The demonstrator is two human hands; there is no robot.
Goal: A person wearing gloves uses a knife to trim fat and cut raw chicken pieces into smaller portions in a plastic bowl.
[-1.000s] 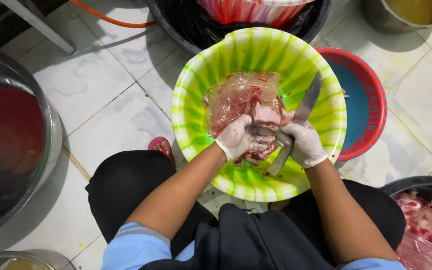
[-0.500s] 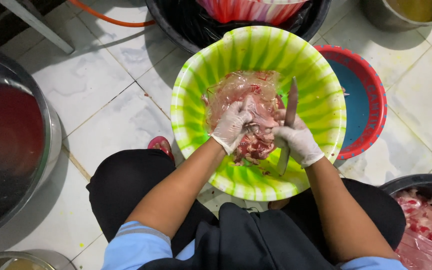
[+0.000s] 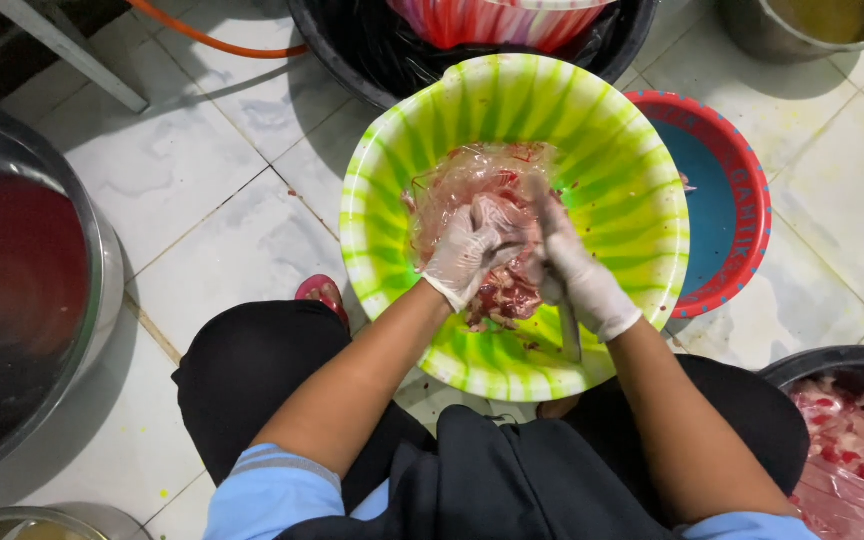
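Red, wet raw meat in clear plastic is gripped by both gloved hands' closed fingers.

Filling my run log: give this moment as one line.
left hand: gripping raw red meat in clear plastic | right hand: holding steel knife, blade down | place: green striped plastic basin

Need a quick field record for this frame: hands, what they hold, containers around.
left hand: gloved, gripping raw meat over the bowl
right hand: gloved, on the meat, with a knife whose blade points down toward the person
plastic bag: clear, lying in the bowl behind the meat
green striped bowl: on the tiled floor, between the knees
red and blue basin: right of the bowl, partly under it
black tub of meat: bottom right
steel basin: left edge
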